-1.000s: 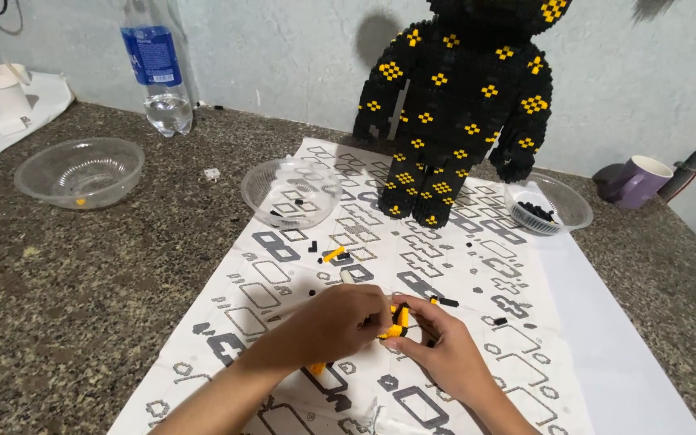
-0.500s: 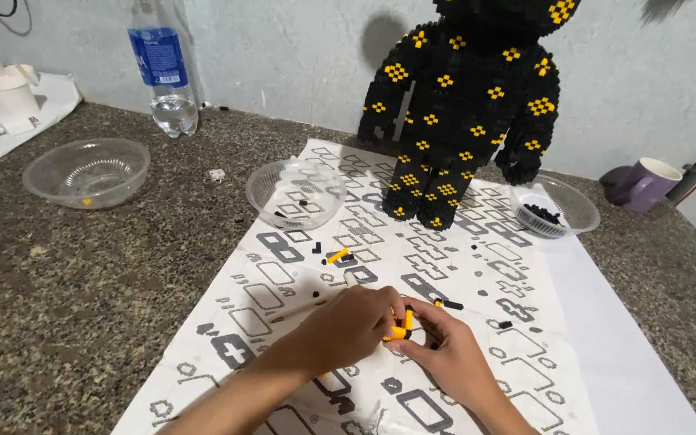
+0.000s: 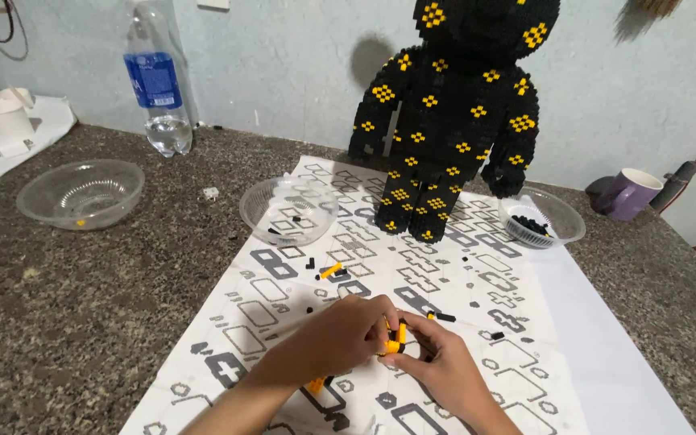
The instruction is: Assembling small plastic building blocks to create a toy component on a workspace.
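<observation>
head view: both hands are seen low in the middle, met over the printed sheet.
left hand (image 3: 340, 334): curled narrow, fingertips pinched on the small yellow and black brick cluster (image 3: 395, 338).
right hand (image 3: 437, 366): cupped under and beside the same cluster, thumb and fingers closed on it.
cluster place: held just above the instruction sheet (image 3: 477, 274), between the two hands, in front of the big figure.
step in hand: judged to be the pressing of small bricks together into a sub-piece; the seating of the piece cannot be told, as it is partly hidden by fingers.
next move calls for: a firm, square squeeze with the studs lined up, and a steady hold so that nothing is popped loose.
loose parts: a yellow brick (image 3: 330, 271) and scattered black bits are left lying on the sheet, near the hands.
figure: a tall black brick bear (image 3: 453, 121) with yellow patches is stood upright at the sheet's far end.
bowls: three clear ones are set out; the right bowl (image 3: 553, 211) is seen to hold black pieces.
bench (image 3: 82, 322): dark speckled stone.
room: a pale wall, a water bottle (image 3: 157, 80) and a purple mug (image 3: 631, 193) are seen behind.
</observation>
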